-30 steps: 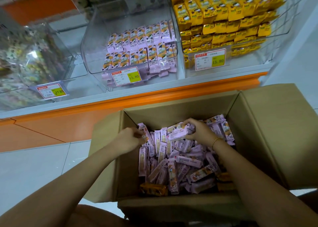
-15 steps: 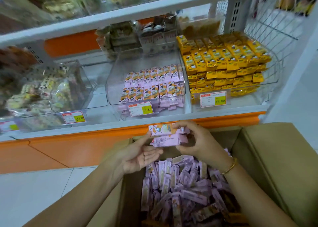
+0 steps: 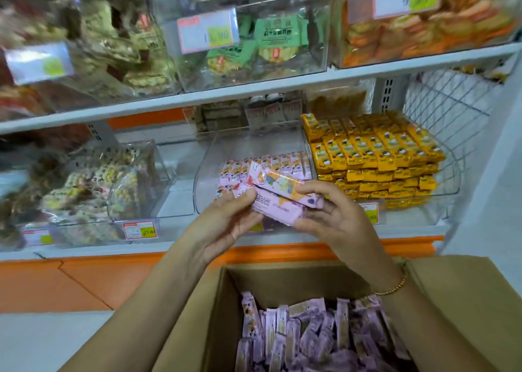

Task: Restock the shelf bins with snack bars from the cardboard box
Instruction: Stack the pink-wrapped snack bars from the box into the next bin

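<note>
Pink snack bars [image 3: 282, 185] gripped by left hand [image 3: 226, 225] and right hand [image 3: 336, 219] above cardboard box [image 3: 452, 301]

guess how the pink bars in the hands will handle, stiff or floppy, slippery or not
Probably fairly stiff: the pink bars span straight between the left hand and right hand without sagging. Likely light, since fingertips alone carry them. Their glossy wrappers may slide on each other in a loose grip.

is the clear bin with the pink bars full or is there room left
Partly full: the clear bin holds low rows of pink bars, with bare wall above them.
</note>
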`<state>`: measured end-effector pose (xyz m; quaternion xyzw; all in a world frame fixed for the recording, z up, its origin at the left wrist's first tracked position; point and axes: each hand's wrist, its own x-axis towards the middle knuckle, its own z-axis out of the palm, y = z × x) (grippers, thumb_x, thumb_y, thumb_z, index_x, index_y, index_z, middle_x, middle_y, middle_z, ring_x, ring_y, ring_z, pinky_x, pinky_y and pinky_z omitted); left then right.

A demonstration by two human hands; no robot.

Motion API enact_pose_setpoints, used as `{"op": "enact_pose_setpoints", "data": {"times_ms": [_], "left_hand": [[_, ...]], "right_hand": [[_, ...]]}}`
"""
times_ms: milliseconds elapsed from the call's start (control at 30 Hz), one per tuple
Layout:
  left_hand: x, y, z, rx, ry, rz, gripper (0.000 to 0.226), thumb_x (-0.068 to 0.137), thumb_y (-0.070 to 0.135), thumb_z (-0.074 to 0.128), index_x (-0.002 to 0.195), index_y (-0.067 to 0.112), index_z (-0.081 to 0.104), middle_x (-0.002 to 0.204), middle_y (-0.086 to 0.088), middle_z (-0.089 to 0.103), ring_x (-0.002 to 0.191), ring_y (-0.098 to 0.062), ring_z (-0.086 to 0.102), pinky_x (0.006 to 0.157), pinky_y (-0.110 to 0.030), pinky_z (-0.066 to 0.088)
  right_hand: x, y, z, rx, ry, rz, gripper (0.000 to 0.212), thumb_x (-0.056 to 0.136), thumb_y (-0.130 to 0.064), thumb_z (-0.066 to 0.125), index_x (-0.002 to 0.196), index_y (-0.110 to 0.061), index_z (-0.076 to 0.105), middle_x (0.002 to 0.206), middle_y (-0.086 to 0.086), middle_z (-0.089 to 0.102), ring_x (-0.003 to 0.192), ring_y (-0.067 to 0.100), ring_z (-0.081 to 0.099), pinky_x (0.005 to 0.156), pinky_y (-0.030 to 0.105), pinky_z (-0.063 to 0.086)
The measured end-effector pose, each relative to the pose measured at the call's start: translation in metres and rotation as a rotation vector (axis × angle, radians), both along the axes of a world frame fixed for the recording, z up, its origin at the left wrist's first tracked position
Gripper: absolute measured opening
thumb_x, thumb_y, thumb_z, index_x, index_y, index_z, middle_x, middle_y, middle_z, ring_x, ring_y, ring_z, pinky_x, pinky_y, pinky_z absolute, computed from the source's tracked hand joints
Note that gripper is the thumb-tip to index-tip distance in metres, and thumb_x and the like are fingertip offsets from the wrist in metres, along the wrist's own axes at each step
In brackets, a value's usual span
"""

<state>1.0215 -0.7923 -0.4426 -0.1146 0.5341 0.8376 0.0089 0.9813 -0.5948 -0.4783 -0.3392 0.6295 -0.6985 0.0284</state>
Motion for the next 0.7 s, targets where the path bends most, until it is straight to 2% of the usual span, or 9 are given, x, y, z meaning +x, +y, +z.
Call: {"op": "enact_pose_setpoints", "data": {"times_ms": [100, 200, 300, 400, 467, 533, 600, 700], "left_hand": [[-0.018, -0.01, 0.013, -0.134, 0.165, 0.015, 0.025, 0.071, 0.006, 0.061, 0.096, 0.005, 0.061, 0.082, -0.004, 0.073, 0.073, -0.012, 0.07, 0.065, -0.022, 0.057], [-0.038, -0.025, 0.017, -0.462, 0.23, 0.051, 0.031, 0.069, 0.0, 0.071, 0.095, 0.013, 0.06, 0.082, -0.001, 0.071, 0.073, -0.013, 0.065, 0.071, -0.025, 0.055], [-0.059, -0.04, 0.014, -0.867, 0.178, 0.14, 0.036, 0.071, -0.003, 0.077, 0.092, 0.021, 0.06, 0.081, 0.002, 0.066, 0.062, -0.006, 0.059, 0.059, -0.019, 0.05], [-0.076, -0.042, 0.007, -1.18, 0.167, 0.277, 0.032, 0.074, 0.001, 0.076, 0.092, 0.017, 0.055, 0.082, 0.006, 0.06, 0.052, -0.001, 0.058, 0.046, -0.01, 0.041], [-0.083, -0.044, 0.002, -1.276, 0.132, 0.361, 0.032, 0.076, 0.006, 0.076, 0.094, 0.012, 0.051, 0.08, 0.009, 0.054, 0.052, -0.005, 0.053, 0.045, -0.011, 0.039], [-0.09, -0.051, -0.005, -1.347, 0.041, 0.388, 0.037, 0.076, 0.012, 0.078, 0.094, 0.012, 0.046, 0.081, 0.005, 0.054, 0.06, -0.012, 0.05, 0.047, -0.018, 0.033], [-0.095, -0.062, -0.013, -1.439, -0.084, 0.336, 0.04, 0.073, 0.015, 0.08, 0.091, 0.012, 0.044, 0.087, -0.006, 0.06, 0.066, -0.018, 0.048, 0.053, -0.028, 0.033], [-0.096, -0.073, -0.016, -1.497, -0.197, 0.207, 0.044, 0.072, 0.027, 0.081, 0.095, 0.011, 0.047, 0.092, -0.009, 0.063, 0.071, -0.018, 0.051, 0.056, -0.029, 0.036]], "right_hand": [[-0.02, 0.01, 0.014, -0.008, 0.008, -0.124, 0.019, 0.089, -0.019, 0.059, 0.107, -0.021, 0.063, 0.113, -0.001, 0.063, 0.101, 0.006, 0.064, 0.08, 0.016, 0.05], [-0.044, 0.021, 0.025, 0.043, 0.032, -0.233, 0.018, 0.094, -0.018, 0.052, 0.104, -0.027, 0.065, 0.108, -0.004, 0.065, 0.088, 0.009, 0.065, 0.077, 0.016, 0.051], [-0.063, 0.027, 0.033, 0.107, 0.039, -0.278, 0.028, 0.097, -0.014, 0.05, 0.109, -0.034, 0.064, 0.099, -0.01, 0.063, 0.084, 0.008, 0.063, 0.076, 0.016, 0.05], [-0.079, 0.024, 0.041, 0.143, -0.005, -0.256, 0.036, 0.097, -0.013, 0.051, 0.124, -0.036, 0.056, 0.1, -0.009, 0.064, 0.08, 0.009, 0.064, 0.074, 0.018, 0.051], [-0.091, 0.018, 0.046, 0.138, -0.08, -0.254, 0.038, 0.095, -0.009, 0.053, 0.128, -0.027, 0.054, 0.089, -0.003, 0.066, 0.076, 0.011, 0.065, 0.073, 0.019, 0.053], [-0.101, 0.01, 0.051, 0.131, -0.157, -0.256, 0.034, 0.094, -0.007, 0.055, 0.127, -0.016, 0.054, 0.085, 0.002, 0.066, 0.072, 0.011, 0.063, 0.07, 0.019, 0.054], [-0.109, 0.0, 0.057, 0.141, -0.193, -0.24, 0.032, 0.094, -0.006, 0.055, 0.125, -0.01, 0.053, 0.084, 0.004, 0.065, 0.069, 0.012, 0.061, 0.065, 0.018, 0.052], [-0.117, -0.014, 0.066, 0.168, -0.196, -0.196, 0.032, 0.093, -0.007, 0.056, 0.125, -0.013, 0.053, 0.084, 0.006, 0.064, 0.068, 0.014, 0.061, 0.065, 0.019, 0.053]]}}
